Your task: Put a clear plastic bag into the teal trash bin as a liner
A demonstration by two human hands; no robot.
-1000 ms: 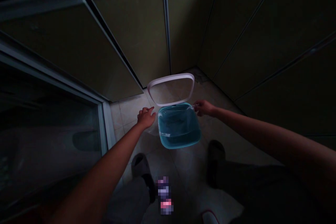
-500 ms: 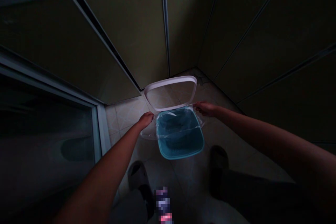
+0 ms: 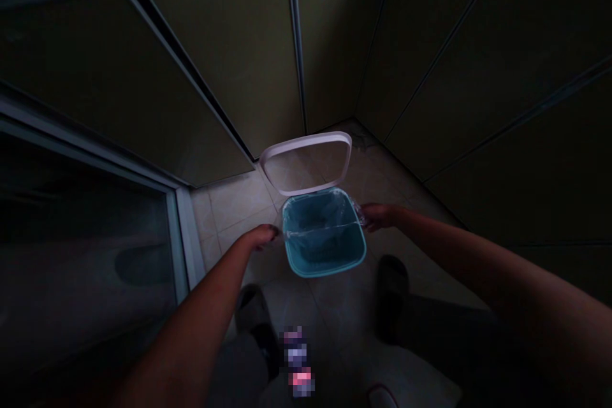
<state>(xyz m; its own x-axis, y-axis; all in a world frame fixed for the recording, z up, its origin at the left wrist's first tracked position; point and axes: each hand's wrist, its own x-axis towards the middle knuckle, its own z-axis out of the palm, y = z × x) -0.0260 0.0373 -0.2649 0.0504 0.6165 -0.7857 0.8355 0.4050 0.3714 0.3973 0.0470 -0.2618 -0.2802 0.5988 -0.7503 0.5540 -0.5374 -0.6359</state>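
Note:
A blue-green trash bin [image 3: 329, 261] stands on the tiled floor between my hands. Its pale rim frame [image 3: 306, 140] is tipped up at the far side. A clear plastic bag [image 3: 318, 227] lines the far part of the bin, with its edge stretched across the opening. My left hand [image 3: 262, 237] is closed at the bin's left side, at the bag's edge. On the right, my right hand [image 3: 377, 215] grips a bunched part of the bag just outside the bin's wall. The fingertips of both hands are dim.
Panelled walls [image 3: 229, 64] meet in a corner behind the bin. A framed glass door [image 3: 184, 236] stands to the left. My slippered feet [image 3: 393, 287] are on either side of the bin. A pixelated patch [image 3: 297, 360] covers something in front.
Both hands have moved nearer to me along the bin's sides, drawing the bag down at the far rim. Its surface no longer lies across the far opening.

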